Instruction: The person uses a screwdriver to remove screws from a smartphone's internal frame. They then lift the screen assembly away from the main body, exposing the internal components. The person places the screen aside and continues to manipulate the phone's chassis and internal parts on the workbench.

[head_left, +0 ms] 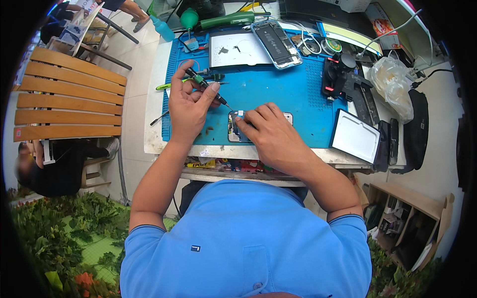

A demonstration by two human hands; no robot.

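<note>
My left hand [189, 107] is closed around a slim black-and-green precision screwdriver [197, 78], held at a slant. Its thin tip points down to the right, at the upper left edge of an opened smartphone [232, 134] lying sideways on the blue mat [238, 89]. My right hand [276, 131] rests over the phone with bent fingers, gripping it and covering most of its middle. Phone parts show at its left end and a pale edge at its right end. Whether the tip touches the phone cannot be made out.
Behind the phone lie a white sheet [223, 57] with small parts and another opened phone [277, 44]. Solder wire [331, 46], a black clamp-like device [340, 74] and a white tray [355, 136] stand right. A blue bottle [162, 30] is back left; a slatted bench [69, 99] stands beyond.
</note>
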